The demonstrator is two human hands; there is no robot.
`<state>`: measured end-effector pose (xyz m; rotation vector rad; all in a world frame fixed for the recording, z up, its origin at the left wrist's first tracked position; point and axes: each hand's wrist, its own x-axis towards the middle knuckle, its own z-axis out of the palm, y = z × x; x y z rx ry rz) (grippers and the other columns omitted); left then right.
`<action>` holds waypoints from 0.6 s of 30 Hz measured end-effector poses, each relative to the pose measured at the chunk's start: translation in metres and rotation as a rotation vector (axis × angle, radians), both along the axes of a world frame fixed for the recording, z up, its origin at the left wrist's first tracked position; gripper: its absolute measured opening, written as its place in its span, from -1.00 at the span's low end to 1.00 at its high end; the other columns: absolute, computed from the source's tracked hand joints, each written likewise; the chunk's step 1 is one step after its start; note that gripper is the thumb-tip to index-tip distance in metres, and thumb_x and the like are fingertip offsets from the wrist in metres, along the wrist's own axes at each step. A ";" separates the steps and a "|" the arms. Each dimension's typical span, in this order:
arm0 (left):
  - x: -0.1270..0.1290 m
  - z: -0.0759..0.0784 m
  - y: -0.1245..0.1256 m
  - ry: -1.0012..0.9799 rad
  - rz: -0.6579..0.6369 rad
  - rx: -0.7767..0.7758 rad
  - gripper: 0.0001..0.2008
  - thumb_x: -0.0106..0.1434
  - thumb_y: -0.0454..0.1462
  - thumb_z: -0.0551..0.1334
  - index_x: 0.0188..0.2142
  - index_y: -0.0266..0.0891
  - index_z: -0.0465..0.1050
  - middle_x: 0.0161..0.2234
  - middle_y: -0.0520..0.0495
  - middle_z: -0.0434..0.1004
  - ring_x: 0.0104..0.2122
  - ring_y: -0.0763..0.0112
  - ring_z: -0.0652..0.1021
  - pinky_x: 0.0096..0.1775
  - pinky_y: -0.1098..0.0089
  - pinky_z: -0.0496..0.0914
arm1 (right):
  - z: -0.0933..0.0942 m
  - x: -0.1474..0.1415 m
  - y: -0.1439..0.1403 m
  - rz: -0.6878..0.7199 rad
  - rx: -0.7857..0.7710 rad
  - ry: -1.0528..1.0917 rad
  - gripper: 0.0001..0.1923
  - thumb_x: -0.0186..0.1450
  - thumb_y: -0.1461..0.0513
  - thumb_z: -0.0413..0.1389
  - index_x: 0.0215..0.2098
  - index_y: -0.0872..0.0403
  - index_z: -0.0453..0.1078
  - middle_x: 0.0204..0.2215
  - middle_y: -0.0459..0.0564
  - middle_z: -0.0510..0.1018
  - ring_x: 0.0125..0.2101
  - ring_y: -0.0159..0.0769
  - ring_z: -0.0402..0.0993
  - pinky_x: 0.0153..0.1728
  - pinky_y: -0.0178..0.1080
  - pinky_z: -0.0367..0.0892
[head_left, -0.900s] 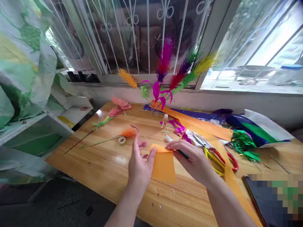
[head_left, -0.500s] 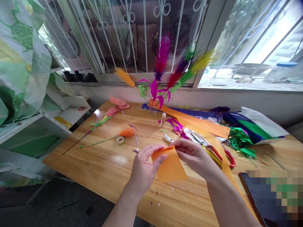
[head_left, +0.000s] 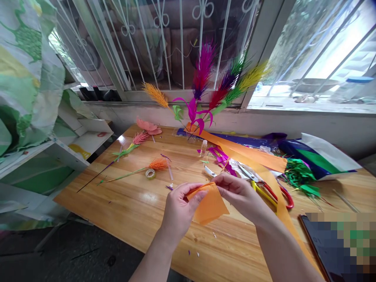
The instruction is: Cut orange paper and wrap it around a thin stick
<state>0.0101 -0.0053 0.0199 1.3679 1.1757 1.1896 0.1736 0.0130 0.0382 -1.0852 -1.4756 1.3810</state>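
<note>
Sheet between fingers: smooth, matt, paper-like. Desk beneath fingers: glossy, smooth wood grain. Scissors right of fingers: shiny metal blades, plastic-looking handles. Farther right, tinsel: glossy, crinkled.

The bottle stands on the table. Before it — between the left hand and the right hand — is the paper piece. Left of the bottle and forward of it lies the tape roll; to its left and behind, the artificial flower. Directly behind the bottle rise the plumes. Right of it lie the scissors and — farther out — the plastic packet.
</note>
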 end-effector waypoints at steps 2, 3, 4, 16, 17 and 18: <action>0.001 0.000 0.000 -0.031 0.007 -0.010 -0.75 0.04 -0.19 0.21 -0.28 -0.25 0.47 -0.30 -0.12 0.50 -0.29 0.34 0.48 -0.23 0.42 0.36 | 0.001 0.000 0.000 0.017 -0.014 0.016 -0.84 0.11 0.15 0.10 -0.42 0.09 0.31 -0.49 -0.08 0.39 -0.42 -0.39 0.32 -0.41 -0.40 0.25; 0.001 -0.001 0.000 -0.045 0.016 -0.019 -0.75 0.03 -0.19 0.22 -0.29 -0.25 0.47 -0.31 -0.12 0.50 -0.29 0.34 0.48 -0.24 0.42 0.37 | 0.001 0.001 0.000 0.024 -0.022 0.022 -0.84 0.12 0.15 0.10 -0.42 0.09 0.31 -0.49 -0.08 0.39 -0.42 -0.40 0.32 -0.40 -0.40 0.25; 0.002 -0.001 0.000 -0.057 0.027 -0.033 -0.76 0.03 -0.18 0.22 -0.31 -0.25 0.48 -0.32 -0.12 0.51 -0.31 0.34 0.48 -0.25 0.42 0.37 | 0.001 0.001 0.000 0.032 -0.032 0.026 -0.84 0.12 0.15 0.10 -0.42 0.09 0.30 -0.49 -0.08 0.39 -0.42 -0.40 0.32 -0.40 -0.40 0.25; 0.004 -0.004 0.002 -0.121 0.045 -0.126 -0.75 0.00 -0.16 0.24 -0.37 -0.28 0.50 -0.38 -0.12 0.52 -0.37 0.36 0.50 -0.33 0.44 0.39 | -0.007 0.001 0.001 0.100 -0.070 0.062 -0.81 0.15 0.13 0.07 -0.38 0.10 0.30 -0.48 -0.09 0.38 -0.45 -0.42 0.29 -0.43 -0.40 0.21; 0.004 -0.004 0.002 -0.118 0.046 -0.121 -0.75 0.00 -0.16 0.24 -0.37 -0.28 0.50 -0.37 -0.13 0.53 -0.37 0.35 0.50 -0.33 0.44 0.40 | -0.007 0.001 0.002 0.099 -0.070 0.060 -0.81 0.15 0.13 0.07 -0.38 0.10 0.31 -0.48 -0.09 0.38 -0.46 -0.42 0.28 -0.44 -0.40 0.21; 0.005 -0.004 0.002 -0.113 0.049 -0.116 -0.75 0.00 -0.16 0.24 -0.37 -0.29 0.50 -0.37 -0.13 0.53 -0.37 0.35 0.50 -0.33 0.43 0.40 | -0.007 0.000 0.002 0.097 -0.070 0.055 -0.81 0.15 0.12 0.07 -0.38 0.09 0.31 -0.49 -0.09 0.38 -0.46 -0.42 0.28 -0.44 -0.40 0.20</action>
